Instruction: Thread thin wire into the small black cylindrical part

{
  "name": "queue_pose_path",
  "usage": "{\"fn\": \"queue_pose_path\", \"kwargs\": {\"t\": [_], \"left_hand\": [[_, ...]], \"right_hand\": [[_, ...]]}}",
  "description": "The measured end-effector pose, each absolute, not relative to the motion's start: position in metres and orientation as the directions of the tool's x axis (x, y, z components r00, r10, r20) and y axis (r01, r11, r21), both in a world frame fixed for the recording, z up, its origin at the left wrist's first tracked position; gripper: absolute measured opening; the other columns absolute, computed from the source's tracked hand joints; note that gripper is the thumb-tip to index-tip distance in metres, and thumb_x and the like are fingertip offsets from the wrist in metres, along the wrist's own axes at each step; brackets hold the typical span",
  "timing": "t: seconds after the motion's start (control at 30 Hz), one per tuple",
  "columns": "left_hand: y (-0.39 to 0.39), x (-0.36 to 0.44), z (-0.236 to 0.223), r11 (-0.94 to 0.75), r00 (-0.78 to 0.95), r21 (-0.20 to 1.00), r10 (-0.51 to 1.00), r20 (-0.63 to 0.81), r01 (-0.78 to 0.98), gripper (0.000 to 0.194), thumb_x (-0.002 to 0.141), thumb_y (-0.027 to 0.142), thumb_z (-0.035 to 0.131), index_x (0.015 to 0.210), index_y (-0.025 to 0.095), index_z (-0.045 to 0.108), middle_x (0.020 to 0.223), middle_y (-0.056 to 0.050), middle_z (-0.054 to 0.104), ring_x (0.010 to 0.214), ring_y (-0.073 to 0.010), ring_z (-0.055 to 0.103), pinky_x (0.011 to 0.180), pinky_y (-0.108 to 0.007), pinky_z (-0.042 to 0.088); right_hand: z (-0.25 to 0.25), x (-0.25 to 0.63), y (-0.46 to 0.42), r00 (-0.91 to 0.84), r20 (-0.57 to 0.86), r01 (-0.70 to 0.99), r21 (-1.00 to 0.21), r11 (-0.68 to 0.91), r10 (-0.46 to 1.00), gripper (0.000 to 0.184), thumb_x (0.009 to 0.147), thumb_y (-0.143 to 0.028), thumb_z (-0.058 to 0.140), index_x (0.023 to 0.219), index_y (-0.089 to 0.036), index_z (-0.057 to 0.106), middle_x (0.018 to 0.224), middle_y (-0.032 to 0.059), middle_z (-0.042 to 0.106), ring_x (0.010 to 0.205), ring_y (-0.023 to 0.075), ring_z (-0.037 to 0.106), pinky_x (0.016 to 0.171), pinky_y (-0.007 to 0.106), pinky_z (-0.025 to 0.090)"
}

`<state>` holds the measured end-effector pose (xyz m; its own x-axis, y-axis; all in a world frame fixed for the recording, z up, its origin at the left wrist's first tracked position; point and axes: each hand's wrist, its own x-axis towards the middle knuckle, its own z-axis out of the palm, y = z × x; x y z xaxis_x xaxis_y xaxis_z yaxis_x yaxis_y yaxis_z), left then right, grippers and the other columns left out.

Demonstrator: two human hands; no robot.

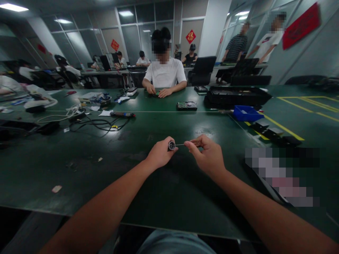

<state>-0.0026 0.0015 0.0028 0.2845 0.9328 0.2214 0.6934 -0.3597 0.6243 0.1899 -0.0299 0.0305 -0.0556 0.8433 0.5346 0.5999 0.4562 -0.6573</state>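
In the head view, my left hand (160, 154) is closed around a small dark cylinder (171, 145), whose round, metallic-rimmed end faces me. The rest of the cylinder is hidden in the fingers. My right hand (210, 155) pinches a thin metal rod (180, 144) between thumb and fingers. The rod points left, its far end right at the cylinder's rim. Whether it touches or enters the cylinder I cannot tell. Both hands are raised over the near middle of the green table (148, 197).
A hard drive (186, 106) lies ahead, near a black tray (234, 97) and a blue bin (247, 113). On the left are a dark-handled tool (123, 114) and looped cables (97, 125). Across the table sits a person (166, 72). A blurred-out object (280, 178) lies right.
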Motion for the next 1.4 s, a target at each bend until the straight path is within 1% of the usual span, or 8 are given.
{"fn": "queue_pose_path", "kwargs": {"t": [0.13,0.3,0.43,0.53,0.6,0.87,1.23,1.4], "left_hand": [[0.002,-0.003,0.001,-0.359,0.278,0.623,0.933,0.228,0.695,0.014,0.088,0.033,0.061,0.097,0.023,0.056,0.085,0.0,0.066,0.073,-0.0146,0.058,0.062,-0.026,0.037],[0.003,-0.003,-0.001,-0.358,0.282,0.609,0.934,0.221,0.708,0.014,0.088,0.034,0.061,0.096,0.023,0.056,0.082,0.001,0.065,0.071,-0.0149,0.058,0.061,-0.026,0.037],[0.004,-0.003,0.0,-0.351,0.262,0.592,0.936,0.235,0.725,0.014,0.089,0.034,0.06,0.098,0.024,0.055,0.083,0.0,0.066,0.072,-0.0157,0.059,0.061,-0.026,0.036],[0.005,-0.004,0.003,-0.384,0.281,0.533,0.922,0.267,0.754,0.013,0.089,0.033,0.059,0.098,0.024,0.055,0.087,-0.001,0.066,0.075,-0.0166,0.06,0.063,-0.027,0.037],[0.005,-0.005,0.005,-0.398,0.297,0.508,0.916,0.271,0.764,0.012,0.09,0.033,0.059,0.098,0.025,0.055,0.09,-0.001,0.067,0.078,-0.0172,0.06,0.064,-0.028,0.037],[0.004,-0.005,0.003,-0.372,0.297,0.542,0.928,0.224,0.754,0.013,0.09,0.034,0.059,0.098,0.024,0.055,0.091,-0.001,0.068,0.078,-0.0173,0.062,0.062,-0.027,0.038],[0.006,-0.005,0.003,-0.361,0.303,0.491,0.933,0.195,0.793,0.014,0.089,0.033,0.06,0.099,0.024,0.057,0.093,-0.003,0.069,0.081,-0.02,0.064,0.065,-0.029,0.041],[0.007,-0.004,0.002,-0.356,0.306,0.463,0.935,0.181,0.812,0.015,0.09,0.034,0.059,0.102,0.025,0.057,0.095,-0.003,0.069,0.082,-0.0211,0.064,0.066,-0.029,0.042]], "right_hand": [[0.032,0.19,-0.032,-0.21,0.559,0.531,-0.624,0.574,0.802,0.011,0.093,-0.026,0.054,0.099,-0.02,0.06,0.087,0.0035,0.069,0.079,0.0165,0.066,0.071,0.03,0.049],[0.029,0.188,-0.032,-0.191,0.507,0.465,-0.708,0.532,0.841,0.014,0.096,-0.032,0.05,0.098,-0.022,0.061,0.084,0.0027,0.066,0.076,0.0172,0.065,0.07,0.032,0.049],[0.02,0.186,-0.022,-0.041,0.391,0.109,-0.913,0.393,0.92,0.02,0.091,-0.04,0.059,0.099,-0.021,0.06,0.087,0.0036,0.067,0.079,0.018,0.066,0.076,0.035,0.053],[0.015,0.188,-0.009,0.008,0.266,-0.087,-0.96,0.266,0.964,0.026,0.089,-0.047,0.059,0.092,-0.021,0.063,0.084,0.0028,0.065,0.075,0.0166,0.065,0.076,0.036,0.054],[0.013,0.191,-0.002,0.05,0.177,-0.171,-0.968,0.183,0.983,0.029,0.087,-0.05,0.06,0.083,-0.021,0.061,0.075,0.0004,0.061,0.065,0.0147,0.06,0.066,0.033,0.054],[0.015,0.195,-0.007,0.079,0.376,0.059,-0.926,0.372,0.923,0.026,0.093,-0.046,0.055,0.092,-0.02,0.06,0.078,0.0008,0.063,0.069,0.0147,0.061,0.07,0.032,0.052],[0.026,0.193,-0.017,0.002,0.462,0.346,-0.833,0.433,0.887,0.023,0.096,-0.041,0.049,0.092,-0.02,0.059,0.078,0.0026,0.065,0.072,0.0171,0.063,0.07,0.033,0.049],[0.024,0.194,-0.017,0.038,0.505,0.332,-0.82,0.466,0.862,0.023,0.097,-0.04,0.048,0.094,-0.02,0.059,0.08,0.0025,0.066,0.072,0.0157,0.063,0.071,0.031,0.049]]}}
